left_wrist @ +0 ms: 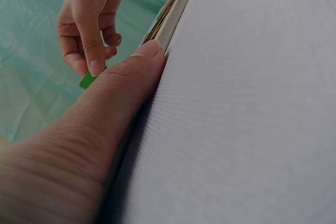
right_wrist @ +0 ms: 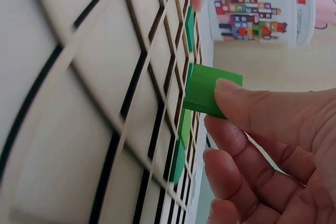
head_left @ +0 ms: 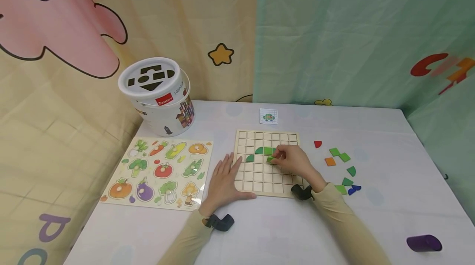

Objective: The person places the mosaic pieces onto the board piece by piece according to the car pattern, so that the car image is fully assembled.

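Note:
A wooden grid board (head_left: 259, 182) lies on the white table (head_left: 259, 232), with green pieces (head_left: 259, 150) set in its upper rows. My right hand (head_left: 287, 158) pinches a green square tile (right_wrist: 207, 94) between thumb and fingers, tilted just over a cell of the board (right_wrist: 79, 103). The same tile (left_wrist: 87, 80) shows in the left wrist view below the fingertips. My left hand (head_left: 224, 176) rests flat on the table, its thumb (left_wrist: 136, 72) against the board's left edge (left_wrist: 173, 17). It holds nothing.
Loose green, orange, red and blue pieces (head_left: 339, 162) lie right of the board. A vegetable puzzle (head_left: 159, 172) sits at the left, a white shape-sorter bucket (head_left: 159, 96) behind it. A small pattern card (head_left: 269, 116) lies beyond the board; a purple cylinder (head_left: 424, 243) is at the front right.

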Motion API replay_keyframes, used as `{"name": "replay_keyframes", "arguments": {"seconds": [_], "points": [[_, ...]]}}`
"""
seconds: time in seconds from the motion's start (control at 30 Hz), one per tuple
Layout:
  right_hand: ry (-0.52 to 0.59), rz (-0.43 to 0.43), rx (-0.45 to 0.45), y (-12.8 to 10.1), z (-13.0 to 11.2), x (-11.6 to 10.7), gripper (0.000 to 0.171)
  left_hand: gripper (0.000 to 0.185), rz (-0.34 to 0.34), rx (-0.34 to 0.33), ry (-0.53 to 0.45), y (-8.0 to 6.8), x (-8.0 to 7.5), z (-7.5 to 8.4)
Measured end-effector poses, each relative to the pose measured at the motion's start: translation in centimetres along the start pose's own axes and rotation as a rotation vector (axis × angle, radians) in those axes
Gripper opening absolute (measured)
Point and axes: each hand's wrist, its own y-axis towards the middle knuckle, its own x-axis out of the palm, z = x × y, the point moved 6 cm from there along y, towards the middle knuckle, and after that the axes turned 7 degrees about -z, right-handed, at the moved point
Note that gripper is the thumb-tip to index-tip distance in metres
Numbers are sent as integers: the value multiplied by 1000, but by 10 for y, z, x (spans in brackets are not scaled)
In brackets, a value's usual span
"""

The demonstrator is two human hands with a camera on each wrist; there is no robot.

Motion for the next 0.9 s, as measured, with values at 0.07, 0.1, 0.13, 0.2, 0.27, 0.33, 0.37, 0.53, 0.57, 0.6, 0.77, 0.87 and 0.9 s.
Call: {"name": "replay_keyframes", "arguments": {"seconds": [0.07,0.1,0.13,0.2,0.27,0.33,0.37,0.53,0.57,0.6,0.77,0.87,0.9], "points": [[2,-4,7,5,-4,4,10,124,-3,1,5,0,1,0],[3,-7,9,7,-7,6,9,124,-4,2,8,0,1,0],[4,-10,10,9,-9,8,7,124,-2,3,12,0,1,-1],[5,-14,7,13,-12,11,6,123,-2,5,16,0,1,-1],[1,-17,9,17,-15,14,5,123,2,7,15,0,1,0],[-2,-21,15,20,-17,16,6,123,8,8,13,0,0,0],[-6,-25,22,22,-17,17,6,123,6,8,10,0,0,0],[-29,-49,52,27,-16,23,6,124,-4,2,17,0,1,0],[-31,-53,55,27,-16,23,6,124,-4,2,15,0,0,0],[-33,-56,56,28,-16,23,6,124,-3,1,15,0,0,0],[-33,-64,53,29,-18,23,7,124,3,3,9,-1,-1,1],[-33,-68,50,30,-18,23,7,124,2,3,13,-1,-1,0],[-33,-68,52,31,-18,23,7,123,2,4,13,-1,-1,0]]}}
